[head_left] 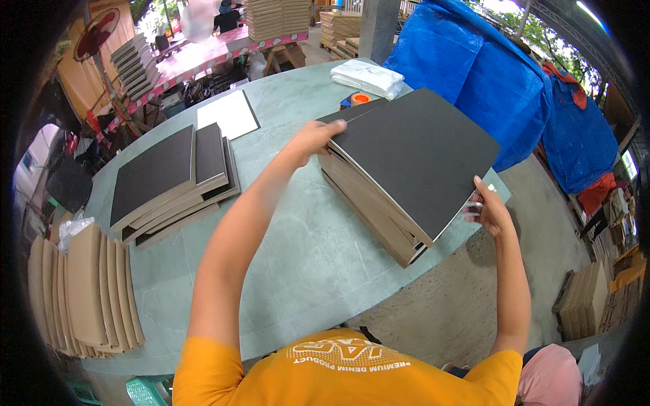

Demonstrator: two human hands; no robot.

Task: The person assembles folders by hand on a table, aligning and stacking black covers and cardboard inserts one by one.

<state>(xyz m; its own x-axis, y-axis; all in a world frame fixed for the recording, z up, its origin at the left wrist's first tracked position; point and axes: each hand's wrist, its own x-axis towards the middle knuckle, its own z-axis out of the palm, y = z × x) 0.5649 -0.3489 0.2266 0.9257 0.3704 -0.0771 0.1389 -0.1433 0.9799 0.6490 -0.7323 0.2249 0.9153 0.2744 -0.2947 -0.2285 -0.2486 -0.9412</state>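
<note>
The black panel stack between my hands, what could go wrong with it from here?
The stack sits close to the edge of the green table, so a push outward might send panels to the floor. Its layers look uneven at the near corner, so the top panel could slide if your left hand and right hand move unevenly.

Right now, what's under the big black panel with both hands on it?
Under the black panel is a stack of flat, brown-sided pieces on the green table. Their top faces are mostly covered, so I can't see those.
</note>
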